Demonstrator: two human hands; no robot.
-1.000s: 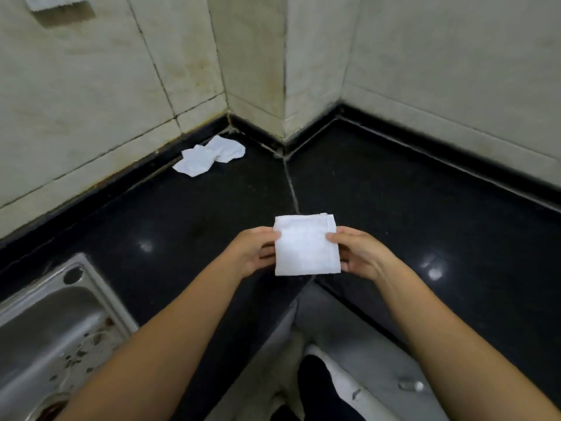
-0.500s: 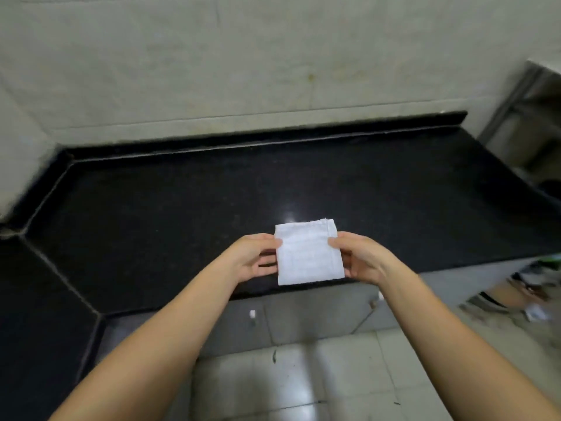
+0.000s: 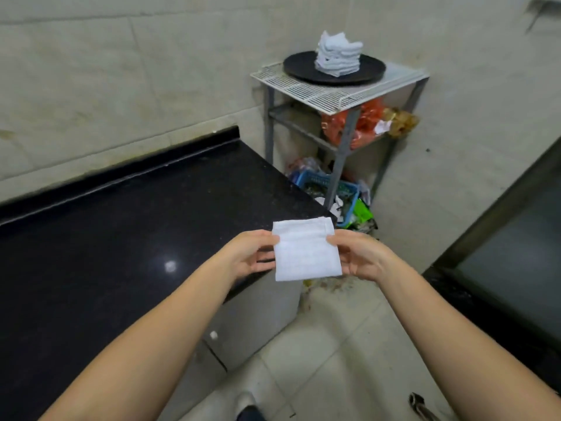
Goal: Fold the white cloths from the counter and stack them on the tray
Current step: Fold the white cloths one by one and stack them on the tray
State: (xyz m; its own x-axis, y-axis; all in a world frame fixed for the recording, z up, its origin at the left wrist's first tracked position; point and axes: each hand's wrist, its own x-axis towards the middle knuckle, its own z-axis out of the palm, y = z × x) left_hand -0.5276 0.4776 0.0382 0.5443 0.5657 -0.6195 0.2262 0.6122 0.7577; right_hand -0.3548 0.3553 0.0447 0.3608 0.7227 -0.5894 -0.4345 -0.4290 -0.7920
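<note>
A folded white cloth point(image 3: 306, 250) hangs in the air in front of me, over the right end of the black counter point(image 3: 121, 238). My left hand point(image 3: 249, 255) pinches its left edge and my right hand point(image 3: 358, 253) pinches its right edge. Further off, up and to the right, a round dark tray point(image 3: 300, 68) lies on a white wire rack shelf. A stack of several folded white cloths point(image 3: 337, 56) stands on the tray.
The metal rack point(image 3: 334, 95) stands against the wall past the counter's end, with red bags on its lower shelf and a blue basket point(image 3: 328, 189) of clutter on the floor. A dark glass-fronted unit point(image 3: 510, 244) is at the right. Pale tiled floor point(image 3: 328, 344) lies between.
My view has swung right, from the counter corner with loose cloths and the sink to the counter's end and the rack with the tray. Both hands keep hold of the folded cloth.
</note>
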